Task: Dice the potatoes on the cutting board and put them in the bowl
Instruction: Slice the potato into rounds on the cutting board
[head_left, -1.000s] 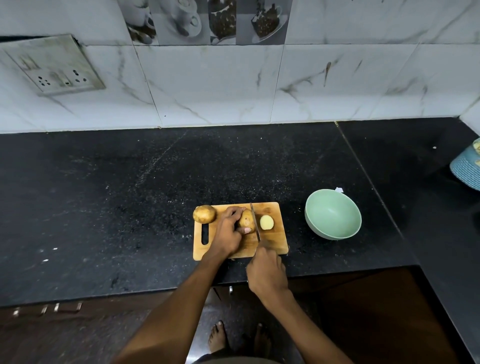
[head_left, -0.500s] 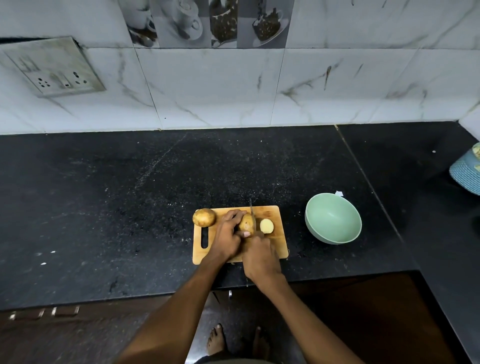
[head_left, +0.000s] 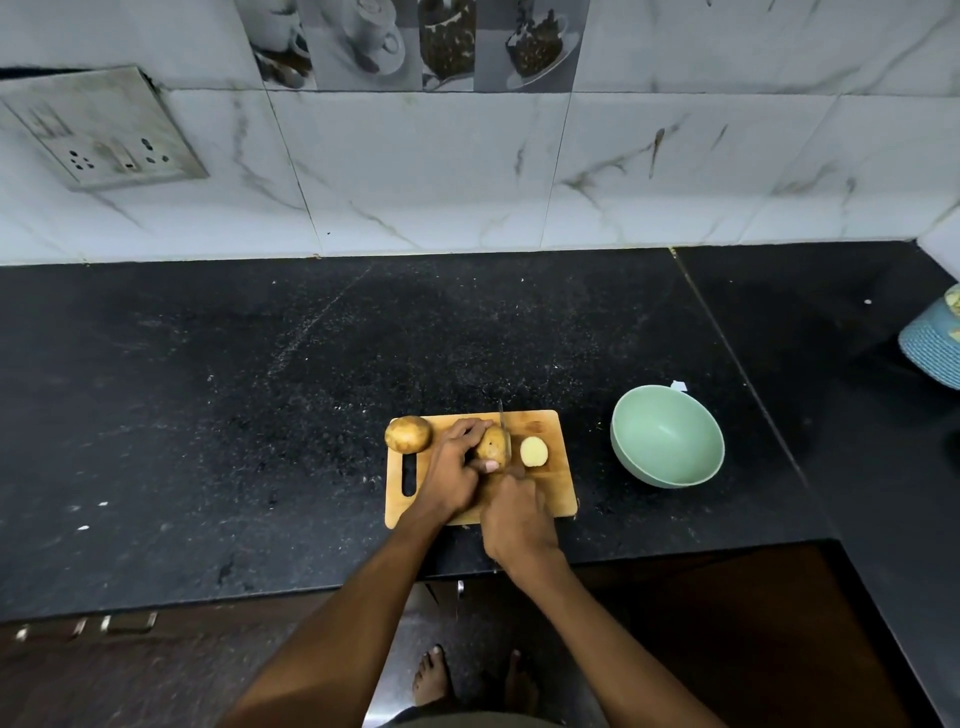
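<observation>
Change: a second ago the right hand (head_left: 517, 525) sat back at the near edge of the cutting board (head_left: 550, 493) with the knife (head_left: 502, 415) laid flat between the two potato pieces; now it has come forward against the left hand (head_left: 451, 467), and the blade stands on edge at the right face of the held potato (head_left: 493, 444).
Meaning for the task: judged from this, a second slice is being cut; dicing has barely begun, since only one piece is off.
Left grip: fingers curled over the top of the held potato, thumb at its near side, pinning it to the board.
Right grip: closed round the knife handle, which the hand hides; only the thin blade shows beyond the knuckles.
Cut slice (head_left: 533, 451): lying cut face up on the board, just right of the blade and apart from it.
Whole potato (head_left: 408, 434): left of the left grip, at the board's far left corner above the handle slot, untouched.
Bowl (head_left: 631, 457): green, on the table well to the right of the right grip, apart from the board; nothing in it, so no potato has gone across yet.
Blue woven container (head_left: 932, 348): at the far right edge of the view; its contents cannot be made out.
</observation>
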